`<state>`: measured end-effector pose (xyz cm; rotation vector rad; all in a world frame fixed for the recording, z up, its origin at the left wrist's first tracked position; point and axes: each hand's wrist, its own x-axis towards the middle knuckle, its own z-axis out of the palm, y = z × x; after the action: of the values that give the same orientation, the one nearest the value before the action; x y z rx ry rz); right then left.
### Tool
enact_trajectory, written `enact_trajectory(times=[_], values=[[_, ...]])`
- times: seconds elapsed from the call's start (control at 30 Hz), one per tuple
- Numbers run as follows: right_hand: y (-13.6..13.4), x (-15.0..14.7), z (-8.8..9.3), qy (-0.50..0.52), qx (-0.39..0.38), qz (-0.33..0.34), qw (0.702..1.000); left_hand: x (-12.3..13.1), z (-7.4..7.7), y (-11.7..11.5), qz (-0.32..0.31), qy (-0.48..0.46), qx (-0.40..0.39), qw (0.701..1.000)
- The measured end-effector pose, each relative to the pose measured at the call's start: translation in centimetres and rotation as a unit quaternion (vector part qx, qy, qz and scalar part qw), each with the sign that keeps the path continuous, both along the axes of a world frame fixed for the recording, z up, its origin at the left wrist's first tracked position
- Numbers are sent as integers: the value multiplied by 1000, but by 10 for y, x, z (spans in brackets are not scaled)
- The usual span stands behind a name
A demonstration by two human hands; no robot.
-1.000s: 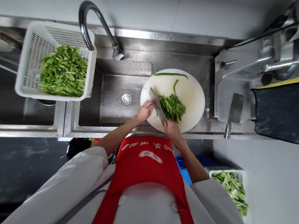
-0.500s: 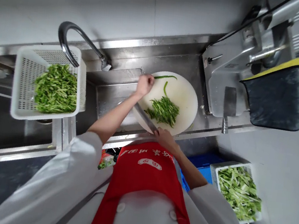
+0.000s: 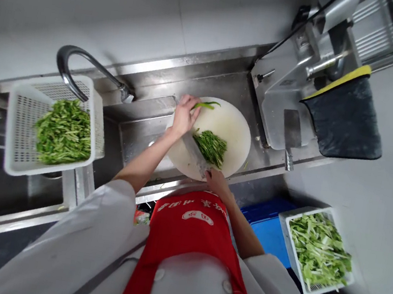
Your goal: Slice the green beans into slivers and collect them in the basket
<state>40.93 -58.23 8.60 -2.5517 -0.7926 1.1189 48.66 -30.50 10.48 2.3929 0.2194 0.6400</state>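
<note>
On a round white cutting board, a pile of cut green pepper strips lies in the middle. My left hand is at the board's far left, its fingers closed on the stem side of two long green peppers. A cleaver-like knife is gripped by its handle in my right hand at the near edge. Its blade, slightly blurred, slants over the board, along the left side of the pile. The handle is mostly covered by my fingers.
Left of the board, a white plastic basket holds cut greens under a curved faucet. To the right stand a metal slicing machine, a second cleaver and a dark cloth bag. A crate of leafy greens sits low right.
The pepper that lay loose above the pile is now beside the other one at my left fingers. The knife blade has come against the pile's left side. The whole view has shifted slightly.
</note>
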Motion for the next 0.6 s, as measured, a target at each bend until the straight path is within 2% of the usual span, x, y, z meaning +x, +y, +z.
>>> enact_trajectory(times=[0.03,0.1,0.17,0.23,0.3,0.37,0.5,0.6], values=[[-3,5,0,-11,-5,-8,1000,-28,1,-3,-25,-8,30,999],[-7,10,1,-33,-11,-12,999,-85,-13,-17,-69,23,52,996],[-8,9,3,-50,-10,2,999,-133,-42,-37,-90,65,31,993],[-8,3,6,-62,-15,24,998,-163,-74,-55,-84,88,5,993],[-6,-5,10,-69,-36,46,996,-176,-98,-66,-64,90,-14,994],[-4,-12,13,-71,-61,62,994,-179,-112,-69,-52,84,-25,995],[1,-18,14,-84,-83,79,990,-177,-118,-67,-41,76,-19,996],[3,-20,14,-88,-86,81,989,-172,-117,-66,27,53,-10,998]])
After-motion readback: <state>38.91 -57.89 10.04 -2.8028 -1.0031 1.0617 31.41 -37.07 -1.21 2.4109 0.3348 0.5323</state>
